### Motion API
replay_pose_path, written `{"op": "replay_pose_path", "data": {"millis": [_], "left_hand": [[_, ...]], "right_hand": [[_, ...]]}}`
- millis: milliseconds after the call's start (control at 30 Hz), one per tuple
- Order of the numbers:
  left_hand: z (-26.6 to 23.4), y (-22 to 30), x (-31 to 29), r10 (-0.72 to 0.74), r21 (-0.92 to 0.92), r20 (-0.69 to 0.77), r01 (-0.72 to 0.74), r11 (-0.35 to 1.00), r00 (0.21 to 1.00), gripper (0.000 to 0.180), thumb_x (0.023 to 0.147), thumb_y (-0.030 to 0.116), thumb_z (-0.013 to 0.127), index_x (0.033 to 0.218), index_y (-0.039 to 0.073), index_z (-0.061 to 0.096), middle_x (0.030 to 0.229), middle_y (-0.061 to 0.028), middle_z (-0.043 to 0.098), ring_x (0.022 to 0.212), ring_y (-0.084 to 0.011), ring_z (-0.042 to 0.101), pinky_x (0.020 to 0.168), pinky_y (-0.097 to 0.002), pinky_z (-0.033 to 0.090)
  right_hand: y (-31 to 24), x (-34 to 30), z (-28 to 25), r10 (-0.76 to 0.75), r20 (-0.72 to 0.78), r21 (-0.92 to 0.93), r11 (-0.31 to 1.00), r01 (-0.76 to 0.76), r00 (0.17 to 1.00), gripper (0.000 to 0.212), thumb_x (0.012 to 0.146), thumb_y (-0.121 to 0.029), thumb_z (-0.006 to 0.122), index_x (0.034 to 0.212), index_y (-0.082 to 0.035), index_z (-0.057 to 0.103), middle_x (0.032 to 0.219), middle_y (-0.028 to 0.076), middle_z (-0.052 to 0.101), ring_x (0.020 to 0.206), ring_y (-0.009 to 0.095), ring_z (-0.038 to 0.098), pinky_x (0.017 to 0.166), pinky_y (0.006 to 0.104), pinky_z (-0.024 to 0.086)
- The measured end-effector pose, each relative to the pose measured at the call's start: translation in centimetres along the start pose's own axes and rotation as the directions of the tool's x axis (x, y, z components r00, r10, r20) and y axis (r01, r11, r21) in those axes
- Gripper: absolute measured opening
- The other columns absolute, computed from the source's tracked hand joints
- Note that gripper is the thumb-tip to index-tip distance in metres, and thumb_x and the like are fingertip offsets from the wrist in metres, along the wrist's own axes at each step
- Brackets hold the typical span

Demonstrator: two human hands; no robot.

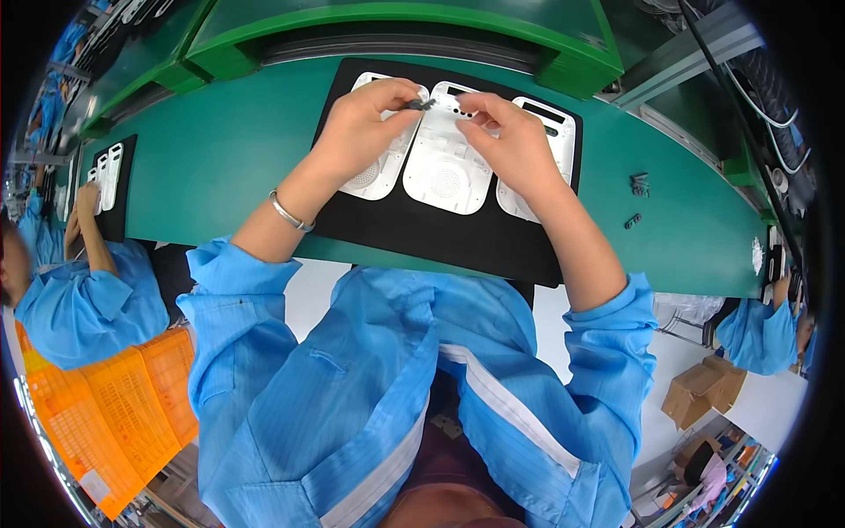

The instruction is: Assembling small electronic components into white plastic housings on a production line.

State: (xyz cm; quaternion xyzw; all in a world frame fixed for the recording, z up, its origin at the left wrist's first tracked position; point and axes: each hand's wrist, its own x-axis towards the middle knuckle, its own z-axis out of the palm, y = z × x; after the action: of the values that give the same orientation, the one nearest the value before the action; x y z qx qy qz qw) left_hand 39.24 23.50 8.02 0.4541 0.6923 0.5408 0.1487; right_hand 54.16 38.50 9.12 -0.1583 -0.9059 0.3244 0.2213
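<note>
Three white plastic housings lie side by side on a black mat (440, 242) on the green bench. My left hand (365, 132) hovers over the left housing (380, 176) and pinches a small dark part (421, 104) between thumb and fingertips. My right hand (506, 136) rests over the gap between the middle housing (444, 172) and the right housing (559, 132), its fingers curled toward the dark part. Whether the right fingers touch that part I cannot tell. A silver bracelet (289, 214) sits on my left wrist.
Two small dark parts (638, 185) lie on the green bench (220, 158) right of the mat. A green conveyor frame (396, 26) runs along the far side. Co-workers in blue coats sit left (79, 299) and right (761, 334). Orange crates (114, 414) stand at lower left.
</note>
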Motion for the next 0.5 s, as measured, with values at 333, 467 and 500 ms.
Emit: {"op": "replay_pose_path", "data": {"millis": [333, 467, 500], "left_hand": [[-1.3, -1.0, 1.8, 0.467, 0.586, 0.113, -0.439, 0.681, 0.877, 0.014, 0.077, 0.010, 0.065, 0.091, 0.006, 0.064, 0.091, -0.0067, 0.063, 0.080, -0.0275, 0.060, 0.069, -0.0370, 0.050], [-1.2, -3.3, 1.9, 0.295, 0.618, 0.136, -0.314, 0.721, 0.946, 0.015, 0.079, 0.010, 0.063, 0.094, 0.006, 0.065, 0.090, -0.0076, 0.062, 0.082, -0.0258, 0.061, 0.072, -0.0356, 0.050], [-1.3, -3.5, 1.8, 0.300, 0.583, 0.128, -0.316, 0.748, 0.945, 0.017, 0.080, 0.009, 0.063, 0.096, 0.005, 0.065, 0.093, -0.0089, 0.062, 0.083, -0.0263, 0.061, 0.073, -0.0343, 0.050]], "right_hand": [[1.3, 1.2, 0.3, -0.125, -0.113, -0.118, 0.987, 0.112, 0.986, 0.011, 0.077, -0.009, 0.065, 0.087, -0.006, 0.067, 0.077, 0.009, 0.066, 0.072, 0.025, 0.063, 0.067, 0.0345, 0.051], [2.5, 0.9, 0.4, -0.369, -0.078, -0.340, 0.883, 0.323, 0.926, 0.009, 0.071, -0.003, 0.066, 0.079, -0.006, 0.069, 0.077, 0.007, 0.066, 0.080, 0.025, 0.061, 0.075, 0.0375, 0.048], [2.6, 0.8, 0.4, -0.407, -0.072, -0.366, 0.860, 0.356, 0.911, 0.008, 0.071, -0.003, 0.066, 0.078, -0.006, 0.069, 0.077, 0.007, 0.066, 0.080, 0.024, 0.061, 0.076, 0.0368, 0.047]]}}
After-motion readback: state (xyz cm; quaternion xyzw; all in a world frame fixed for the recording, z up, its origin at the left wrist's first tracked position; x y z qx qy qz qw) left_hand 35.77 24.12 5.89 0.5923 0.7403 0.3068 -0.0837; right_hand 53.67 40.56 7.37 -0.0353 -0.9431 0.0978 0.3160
